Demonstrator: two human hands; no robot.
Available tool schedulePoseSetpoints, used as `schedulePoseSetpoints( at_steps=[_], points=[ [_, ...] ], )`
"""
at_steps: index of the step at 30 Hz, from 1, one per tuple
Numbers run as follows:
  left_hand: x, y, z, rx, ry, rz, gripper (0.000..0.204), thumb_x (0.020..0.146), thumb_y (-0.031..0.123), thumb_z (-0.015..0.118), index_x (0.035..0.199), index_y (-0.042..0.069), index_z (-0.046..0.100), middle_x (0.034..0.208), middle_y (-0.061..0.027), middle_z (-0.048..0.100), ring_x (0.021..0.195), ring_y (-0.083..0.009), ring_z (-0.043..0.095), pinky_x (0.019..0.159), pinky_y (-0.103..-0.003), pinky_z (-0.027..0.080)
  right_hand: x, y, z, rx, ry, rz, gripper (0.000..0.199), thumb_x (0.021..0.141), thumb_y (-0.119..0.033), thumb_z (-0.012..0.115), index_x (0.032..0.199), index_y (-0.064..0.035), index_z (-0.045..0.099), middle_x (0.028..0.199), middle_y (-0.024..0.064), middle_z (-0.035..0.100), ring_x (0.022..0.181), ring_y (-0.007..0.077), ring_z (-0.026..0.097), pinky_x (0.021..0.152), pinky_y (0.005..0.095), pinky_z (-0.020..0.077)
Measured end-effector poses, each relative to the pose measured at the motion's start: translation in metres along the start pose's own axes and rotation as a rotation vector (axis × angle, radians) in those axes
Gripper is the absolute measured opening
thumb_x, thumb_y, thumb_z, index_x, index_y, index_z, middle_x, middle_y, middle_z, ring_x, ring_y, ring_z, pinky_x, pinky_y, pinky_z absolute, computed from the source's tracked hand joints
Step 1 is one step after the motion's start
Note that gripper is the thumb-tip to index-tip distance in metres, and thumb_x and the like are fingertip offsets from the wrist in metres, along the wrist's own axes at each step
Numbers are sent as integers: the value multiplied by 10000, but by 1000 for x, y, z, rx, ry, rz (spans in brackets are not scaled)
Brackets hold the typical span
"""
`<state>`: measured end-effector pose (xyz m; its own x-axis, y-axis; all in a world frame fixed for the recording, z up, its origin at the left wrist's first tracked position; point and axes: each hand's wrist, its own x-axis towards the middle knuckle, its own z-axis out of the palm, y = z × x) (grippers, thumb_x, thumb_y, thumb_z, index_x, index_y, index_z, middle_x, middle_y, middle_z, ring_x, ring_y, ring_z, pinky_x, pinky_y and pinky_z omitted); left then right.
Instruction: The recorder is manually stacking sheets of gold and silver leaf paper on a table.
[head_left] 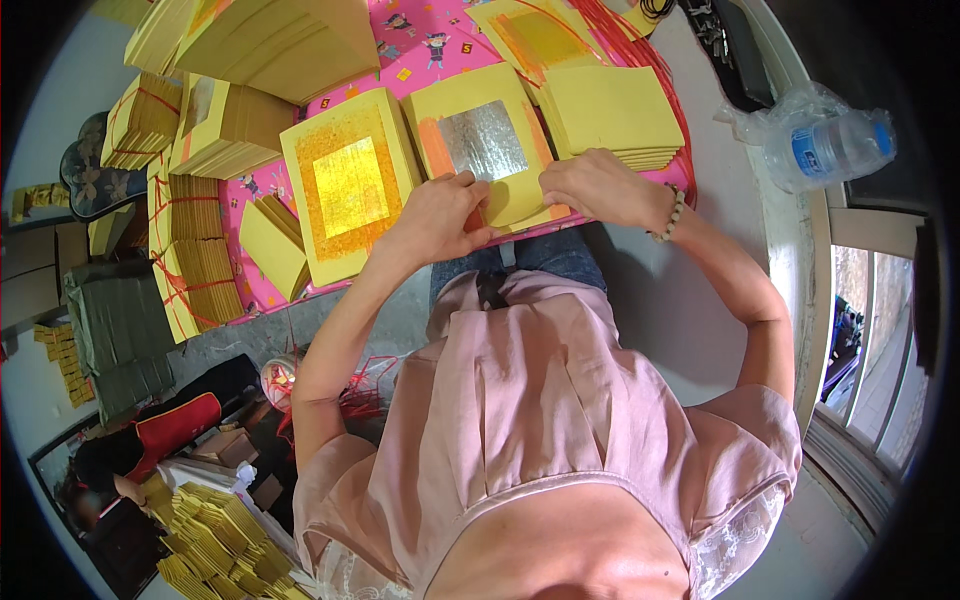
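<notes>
Sheet in hand: the silver-square sheet (485, 140) is lying at the near edge of the pink patterned worktop (420, 76), in front of the person, its near edge curling up between the hands.
Left hand: the left hand (445, 213) is resting on the sheet's near left side with bent fingers; whether it is pinching the paper, one cannot tell.
Right hand: the right hand (600, 190) is pinching the sheet's near right edge between thumb and bunched fingers, a beaded bracelet (672, 215) circling the wrist.
Gold squares: a gold-square stack (350, 190) with an orange border is lying just left of the sheet.
Plain paper: a yellow paper stack (610, 115) is sitting just right of the sheet, behind the right hand.
Left side: a small yellow bundle (275, 250) is leaning beside the gold squares, and red-tied bundles (200, 280) are standing farther left.
Far side: a tall yellow stack (285, 50) is rising at far left; red strings (645, 65) are trailing at far right.
Bottle: a clear plastic bottle (835, 150) is lying well to the right.
</notes>
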<state>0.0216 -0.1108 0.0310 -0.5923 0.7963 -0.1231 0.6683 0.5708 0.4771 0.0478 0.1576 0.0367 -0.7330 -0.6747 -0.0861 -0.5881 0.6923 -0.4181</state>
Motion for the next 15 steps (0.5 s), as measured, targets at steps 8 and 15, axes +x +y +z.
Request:
schedulePoseSetpoints(
  at_steps=[8, 15],
  points=[
    [0, 2, -2, 21, 59, -1, 227, 948, 233, 588, 1005, 16, 621, 832, -206, 646, 783, -424, 651, 720, -512, 518, 3, -23, 11, -115, 196, -82, 167, 914, -163, 632, 995, -53, 537, 826, 133, 600, 751, 353, 641, 689, 452, 499],
    [-1, -3, -23, -110, 21, -127, 260, 957, 188, 584, 1152, 16, 582, 980, -247, 654, 818, -450, 641, 716, -523, 510, 35, -13, -12, -144, 197, -64, 132, 893, -114, 614, 967, -52, 524, 821, 151, 617, 794, 365, 649, 688, 468, 498]
  ],
)
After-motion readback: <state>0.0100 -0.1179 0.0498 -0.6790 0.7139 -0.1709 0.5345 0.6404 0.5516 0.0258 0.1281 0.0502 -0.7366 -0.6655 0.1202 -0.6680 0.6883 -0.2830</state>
